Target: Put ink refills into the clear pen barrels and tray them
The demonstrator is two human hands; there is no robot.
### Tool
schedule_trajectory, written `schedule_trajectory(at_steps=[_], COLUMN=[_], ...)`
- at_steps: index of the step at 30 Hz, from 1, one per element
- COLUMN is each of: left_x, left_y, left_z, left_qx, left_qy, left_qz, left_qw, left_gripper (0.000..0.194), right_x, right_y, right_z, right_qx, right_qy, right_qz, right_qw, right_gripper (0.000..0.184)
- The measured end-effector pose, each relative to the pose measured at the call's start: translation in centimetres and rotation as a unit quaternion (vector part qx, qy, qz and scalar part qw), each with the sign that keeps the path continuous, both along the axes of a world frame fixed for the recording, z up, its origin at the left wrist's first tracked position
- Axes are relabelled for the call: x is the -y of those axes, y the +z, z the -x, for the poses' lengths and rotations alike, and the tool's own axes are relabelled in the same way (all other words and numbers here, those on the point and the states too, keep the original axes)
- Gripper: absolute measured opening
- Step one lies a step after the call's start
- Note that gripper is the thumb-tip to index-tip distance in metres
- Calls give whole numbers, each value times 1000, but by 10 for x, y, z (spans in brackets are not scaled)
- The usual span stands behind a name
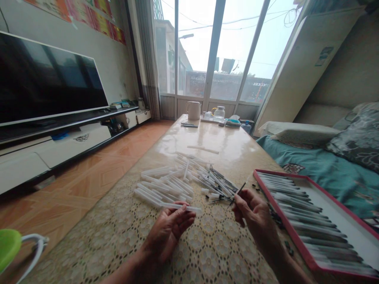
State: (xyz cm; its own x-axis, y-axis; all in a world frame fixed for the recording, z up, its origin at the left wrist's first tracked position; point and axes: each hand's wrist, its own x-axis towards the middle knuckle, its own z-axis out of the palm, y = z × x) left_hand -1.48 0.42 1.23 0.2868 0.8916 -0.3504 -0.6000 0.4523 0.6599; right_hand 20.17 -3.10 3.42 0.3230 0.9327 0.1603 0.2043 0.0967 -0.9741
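Between the thumb and fingers of my left hand (170, 225) lies a translucent white pen barrel (191, 208), held level just above the table. My right hand (251, 209) pinches a thin dark pen refill (240, 188), tilted with its pale tip up. Beyond my left hand is a heap of empty pen barrels (162, 183). A loose pile of refills (220, 179), dark and clear, spreads just past my right hand. Small white and black pen caps (205, 191) lie at its near edge. The barrel and the refill are apart.
A red-edged box (343, 201) with rows of pens stands at the right. Small black pieces (276, 219) lie along its side. The patterned tablecloth (118, 244) covers the long table. A kettle (194, 110), a glass jug (219, 113) and a tissue pack (233, 121) stand at the far end.
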Motion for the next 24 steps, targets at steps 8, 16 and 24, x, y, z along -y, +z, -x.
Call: schedule_trajectory(at_steps=[8,16,24], left_x=[-1,4,-5], left_y=[-1,-2,12], left_z=[-1,-4,6], left_qx=[28,57,99], left_qy=[3,-15,82], left_qz=[17,23,61], left_qw=[999,998,990], left_gripper=[8,6,24], right_x=[11,10,-9], right_y=[-1,-7,-16], right_z=[46,61,29], right_qx=[-109,-88,231], right_qy=[82,120,23], right_qz=[-33,-40,-38], right_qw=[990,988,972], right_gripper=[21,20,14])
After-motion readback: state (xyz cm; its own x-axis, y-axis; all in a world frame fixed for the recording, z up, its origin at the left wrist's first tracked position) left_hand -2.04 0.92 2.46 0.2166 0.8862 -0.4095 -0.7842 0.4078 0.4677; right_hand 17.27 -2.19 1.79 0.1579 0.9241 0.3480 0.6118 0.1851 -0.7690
